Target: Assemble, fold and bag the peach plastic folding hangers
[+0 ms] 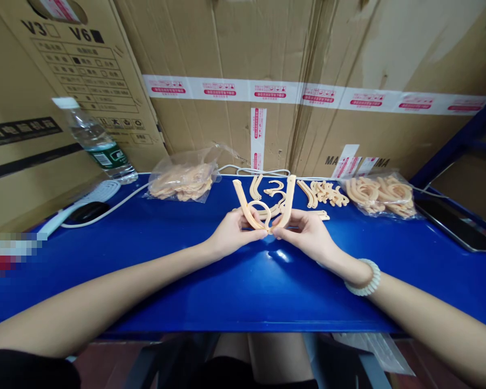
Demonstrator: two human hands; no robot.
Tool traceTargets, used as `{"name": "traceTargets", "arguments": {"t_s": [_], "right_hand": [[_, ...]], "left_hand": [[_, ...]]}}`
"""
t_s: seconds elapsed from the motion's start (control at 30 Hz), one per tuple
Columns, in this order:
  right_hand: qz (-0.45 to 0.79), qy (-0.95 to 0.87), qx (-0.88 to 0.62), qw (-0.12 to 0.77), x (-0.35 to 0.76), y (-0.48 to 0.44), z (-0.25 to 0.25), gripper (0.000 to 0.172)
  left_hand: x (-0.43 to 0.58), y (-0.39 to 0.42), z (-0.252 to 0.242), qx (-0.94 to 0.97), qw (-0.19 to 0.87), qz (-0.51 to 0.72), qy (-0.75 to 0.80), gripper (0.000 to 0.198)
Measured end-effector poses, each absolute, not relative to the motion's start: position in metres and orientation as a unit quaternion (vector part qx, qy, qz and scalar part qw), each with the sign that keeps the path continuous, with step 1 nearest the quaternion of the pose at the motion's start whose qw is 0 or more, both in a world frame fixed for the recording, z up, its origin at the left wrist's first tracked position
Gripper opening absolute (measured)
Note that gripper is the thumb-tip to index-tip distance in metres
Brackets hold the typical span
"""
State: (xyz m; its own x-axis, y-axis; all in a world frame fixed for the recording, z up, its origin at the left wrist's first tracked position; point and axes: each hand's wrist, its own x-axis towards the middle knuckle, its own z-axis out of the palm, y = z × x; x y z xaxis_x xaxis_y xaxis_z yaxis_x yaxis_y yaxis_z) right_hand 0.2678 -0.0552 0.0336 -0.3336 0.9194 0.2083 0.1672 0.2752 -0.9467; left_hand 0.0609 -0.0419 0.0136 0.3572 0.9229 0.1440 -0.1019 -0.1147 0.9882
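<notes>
A beige plastic folding clothes hanger [288, 201] is held up over the table between both hands, its two curved arms pointing upward in a V and its round hook between them. My left hand [235, 236] is closed, pinching the left arm near the joint at the bottom. On the other side, my right hand [310, 236] is closed on the right arm, with its thumb at the same joint. Fingertips hide part of the joint. Just behind the hands lie loose hanger arms [256, 187] and a loose hook [276, 185].
Behind, right of centre, are more arms [306, 193] and a pile of small hooks [329, 193]. Clear bags of parts lie left [182, 181] and right [380, 194]. A water bottle [101, 146], white cable [263, 172] and dark tablet-like device [461, 224] edge the blue table [227, 302].
</notes>
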Motion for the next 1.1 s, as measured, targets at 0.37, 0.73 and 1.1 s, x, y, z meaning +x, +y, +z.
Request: {"name": "traceTargets", "arguments": {"t_s": [0.37, 0.73, 1.1], "right_hand": [[0.479, -0.711, -0.359, 0.367, 0.304, -0.032, 0.071, 0.024], [0.254, -0.818, -0.419, 0.3, 0.37, -0.011, 0.117, 0.032], [0.141, -0.88, -0.447, 0.074, 0.378, 0.0, 0.102, 0.02]], "left_hand": [[0.054, -0.042, 0.027, 0.554, 0.579, 0.478, 0.36, 0.038], [0.024, -0.016, 0.04, 0.489, 0.603, 0.522, 0.354, 0.037], [0.003, -0.005, 0.033, 0.867, 0.143, 0.33, 0.344, 0.02]]}}
